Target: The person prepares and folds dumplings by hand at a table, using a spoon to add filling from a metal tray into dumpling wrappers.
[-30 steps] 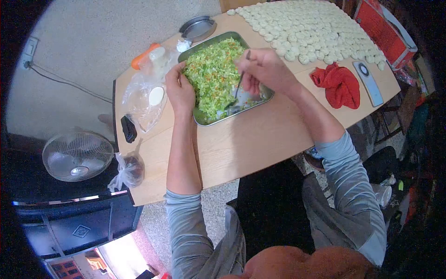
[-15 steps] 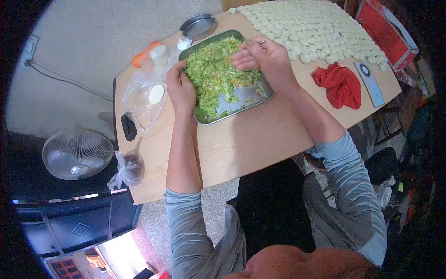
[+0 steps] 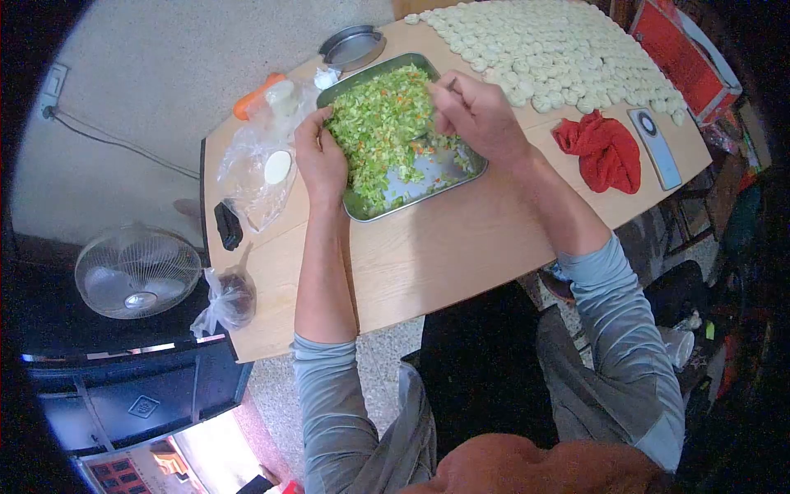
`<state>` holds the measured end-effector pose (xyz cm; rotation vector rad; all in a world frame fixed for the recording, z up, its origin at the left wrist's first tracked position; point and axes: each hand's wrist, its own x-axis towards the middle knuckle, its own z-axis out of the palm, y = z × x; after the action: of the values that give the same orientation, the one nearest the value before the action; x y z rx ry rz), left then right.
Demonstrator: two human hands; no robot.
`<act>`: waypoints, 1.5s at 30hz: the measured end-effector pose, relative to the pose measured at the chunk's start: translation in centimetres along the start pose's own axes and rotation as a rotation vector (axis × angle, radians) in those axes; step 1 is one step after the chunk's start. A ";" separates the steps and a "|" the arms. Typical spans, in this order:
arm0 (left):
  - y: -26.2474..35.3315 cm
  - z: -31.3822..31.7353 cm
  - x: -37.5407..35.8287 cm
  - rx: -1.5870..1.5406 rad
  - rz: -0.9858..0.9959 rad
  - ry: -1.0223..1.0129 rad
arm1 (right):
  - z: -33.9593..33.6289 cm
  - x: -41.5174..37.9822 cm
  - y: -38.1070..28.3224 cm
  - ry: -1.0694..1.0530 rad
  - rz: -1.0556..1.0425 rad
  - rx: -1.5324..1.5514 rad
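A rectangular metal tray (image 3: 415, 199) holds chopped green vegetables with orange bits (image 3: 378, 123), and bare metal shows at its near right part. My left hand (image 3: 319, 156) grips the tray's left rim, thumb inside the edge. Over the tray's right side my right hand (image 3: 477, 115) is closed around a utensil, whose handle is mostly hidden by the fingers; its lower end dips into the vegetables.
Many rows of dumplings (image 3: 568, 53) cover the table's back right. A red cloth (image 3: 601, 152) and a phone (image 3: 654, 148) lie at right. Left are plastic bags (image 3: 251, 169), a black object (image 3: 228, 226) and a tied bag (image 3: 234, 298). A round metal pan (image 3: 352, 48) stands behind the tray.
My right hand has turned over and its fingers have curled in; the utensil now points down into the vegetables, which have shifted slightly. My left hand stays on the rim.
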<state>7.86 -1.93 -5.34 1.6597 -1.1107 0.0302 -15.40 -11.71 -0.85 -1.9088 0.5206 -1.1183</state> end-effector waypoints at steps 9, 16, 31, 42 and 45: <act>-0.2 0.0 0.1 -0.020 -0.011 -0.020 | 0.4 -0.1 0.6 -0.002 -0.037 0.295; 0.6 -0.1 -0.1 -0.075 -0.048 -0.027 | -0.1 -0.1 0.5 0.122 -0.025 0.157; 0.6 0.0 -0.2 -0.135 -0.098 -0.012 | -0.2 -0.8 0.1 -0.073 -0.135 -0.113; 4.0 -1.3 -0.1 0.371 0.381 -0.019 | 0.1 0.1 1.1 0.099 -0.105 0.049; 3.6 -1.4 0.0 0.385 0.375 -0.076 | -0.2 0.9 1.7 0.217 0.029 0.261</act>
<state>6.20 -0.76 -2.09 1.7708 -1.5343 0.4491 -15.04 -13.33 -1.73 -1.5614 0.4916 -1.3144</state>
